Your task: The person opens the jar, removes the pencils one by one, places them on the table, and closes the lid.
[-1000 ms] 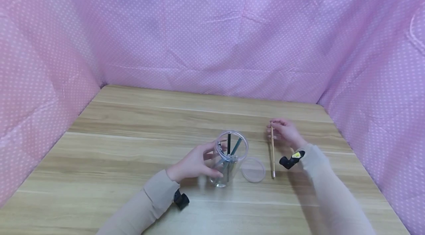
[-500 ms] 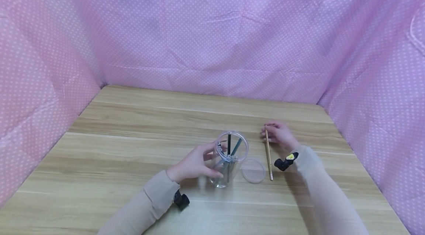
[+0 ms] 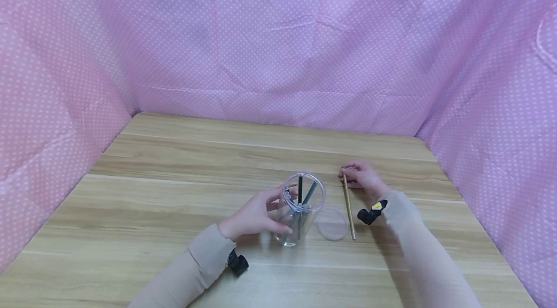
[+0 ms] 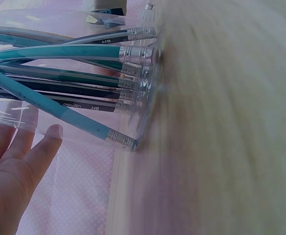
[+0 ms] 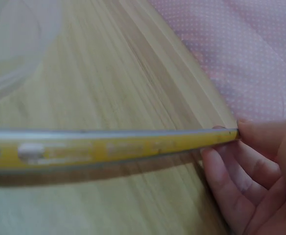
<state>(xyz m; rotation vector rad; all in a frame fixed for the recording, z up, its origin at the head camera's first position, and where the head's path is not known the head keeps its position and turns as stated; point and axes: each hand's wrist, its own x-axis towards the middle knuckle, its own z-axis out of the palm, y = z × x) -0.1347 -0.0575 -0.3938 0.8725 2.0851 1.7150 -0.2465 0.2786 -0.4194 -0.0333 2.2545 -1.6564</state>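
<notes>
Left hand [image 3: 256, 216] at the clear, round plastic cup [image 3: 308, 221], which stands upright on the light wood-grain surface [image 3: 130, 211]. Fingers curled round its wall, gripping it: thumb on the near side, the others round the far side. Inside the cup, a leaning bundle of teal and black pencils. Left wrist view shows them through the wall, metal ferrules toward the cup's base; 1 pale teal pencil [image 4: 55, 107] slants across the rest, and 1 black pencil [image 4: 79, 104] bears the letters HB.

Right hand [image 3: 365, 177] to the right of the cup, well apart from it. Fingers pinch the far end of a long yellow pencil [image 3: 349, 209], thumb against fingertips. Pencil lies outside the cup, its near end pointing back toward the person; cannot tell whether that end touches the surface. Pale printing along its side, too blurred to read.

Between cup and yellow pencil: a clear, flat, round plastic lid [image 3: 332, 225], lying on the surface.

Both forearms in beige sleeves [image 3: 191, 269], with 1 small black wrist camera at each cuff; the right one [image 3: 372, 212] carries a yellow label. Pink cloth with white dots [image 3: 278, 32] hangs behind the surface and along 2 sides, creased in places.
</notes>
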